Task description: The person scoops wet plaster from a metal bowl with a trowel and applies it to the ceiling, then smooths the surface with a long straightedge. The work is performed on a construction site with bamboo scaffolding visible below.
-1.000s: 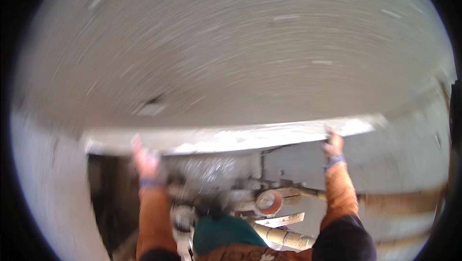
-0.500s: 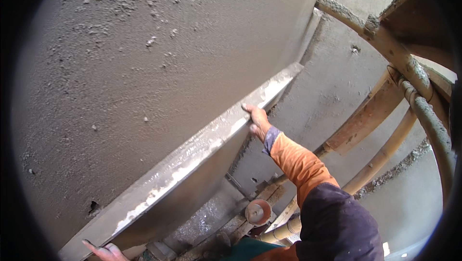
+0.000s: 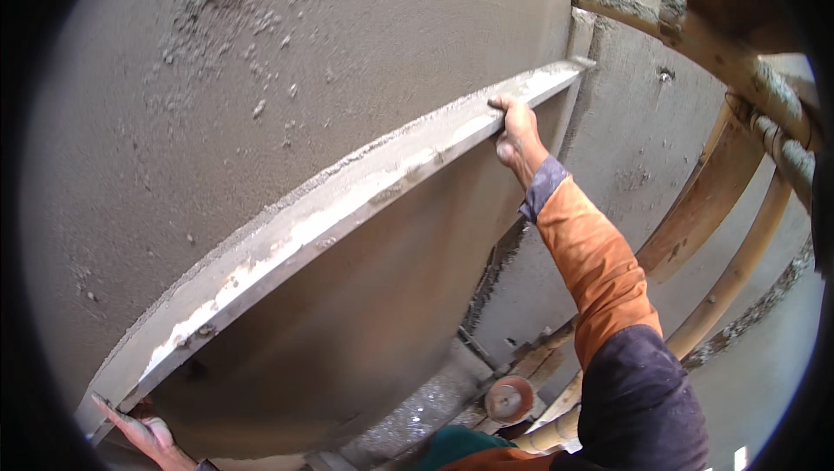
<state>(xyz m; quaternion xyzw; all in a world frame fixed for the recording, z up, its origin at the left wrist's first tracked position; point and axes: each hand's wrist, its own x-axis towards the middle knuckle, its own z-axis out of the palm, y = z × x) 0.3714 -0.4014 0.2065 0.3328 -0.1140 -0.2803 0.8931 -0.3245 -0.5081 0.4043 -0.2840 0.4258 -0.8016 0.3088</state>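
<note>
Diagonally, long straightedge (image 3: 347, 210) (mortar-crusted), both hands gripping

1. Plastered wall (image 3: 304, 63): grey, wet-looking render filling the upper left and centre of the frame, with rough crumbs clustered toward the top.
2. Smoother wall section (image 3: 625, 149): right of centre, meeting the rough render at a vertical edge.
3. Bamboo scaffold poles (image 3: 738, 167): mortar-spattered, curving down the right edge.
4. Round reddish object (image 3: 510, 399): bottom centre, possibly a small wheel or disc; too indistinct to identify.
5. Rubble-strewn ground (image 3: 417, 414): bottom centre.
</note>
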